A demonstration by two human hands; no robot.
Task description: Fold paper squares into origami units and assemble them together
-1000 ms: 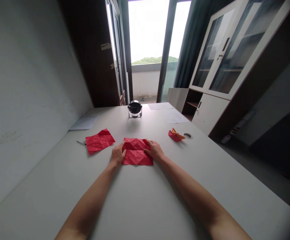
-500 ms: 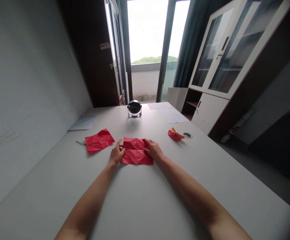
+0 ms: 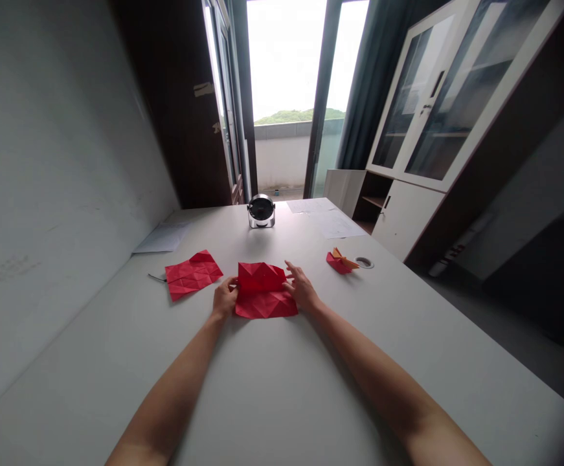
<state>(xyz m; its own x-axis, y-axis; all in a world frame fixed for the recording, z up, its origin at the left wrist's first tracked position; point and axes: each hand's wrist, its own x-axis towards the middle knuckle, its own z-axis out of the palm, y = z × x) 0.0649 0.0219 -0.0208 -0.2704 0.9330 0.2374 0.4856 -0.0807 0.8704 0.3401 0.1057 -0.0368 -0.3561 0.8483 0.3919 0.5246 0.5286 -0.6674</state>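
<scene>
A creased sheet of red origami paper point(image 3: 266, 304) lies on the white table between my hands, its far half lifted along a crosswise fold. My left hand point(image 3: 225, 296) pinches the sheet's left edge, thumb and fingers closed on it. At the right edge, my right hand point(image 3: 303, 288) has its fingers spread, with the fingertips at or just beside the paper; whether they touch it I cannot tell. A second creased red sheet point(image 3: 194, 276) rests to the left of my left hand. A folded red and orange paper piece point(image 3: 342, 261) sits to the right.
A roll of tape point(image 3: 364, 263) lies beside the folded piece. Farther back stands a round black and silver device point(image 3: 261, 211) on a bracket. White papers point(image 3: 337, 224) are at the back right, and more sheets point(image 3: 162, 237) lie against the left wall. A thin black cord point(image 3: 157, 278) pokes out by the second sheet.
The far half of the red paper has risen from nearly flat. My right fingers have come off its top surface and spread at the right edge; my left fingers have closed on the left edge.
</scene>
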